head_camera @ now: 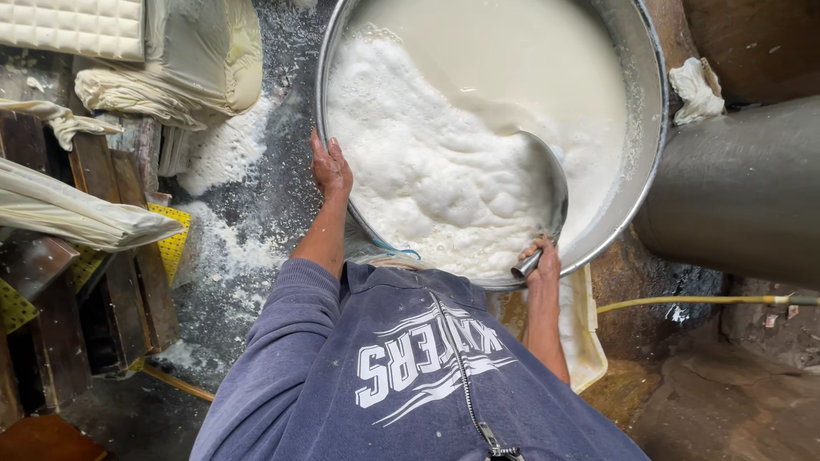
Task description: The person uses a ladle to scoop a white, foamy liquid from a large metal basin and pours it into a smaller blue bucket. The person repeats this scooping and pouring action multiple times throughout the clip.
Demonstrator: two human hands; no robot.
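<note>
Left, on wooden planks: cream cloths lie folded, a white ridged block above.
Floor: wet and grey, spattered with white foam.
Right: large grey pipe, crumpled rag, yellow hose.

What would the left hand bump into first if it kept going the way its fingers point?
Probably the metal rim of the big basin: the left hand already rests against it, fingers pointing along its outer edge.
</note>
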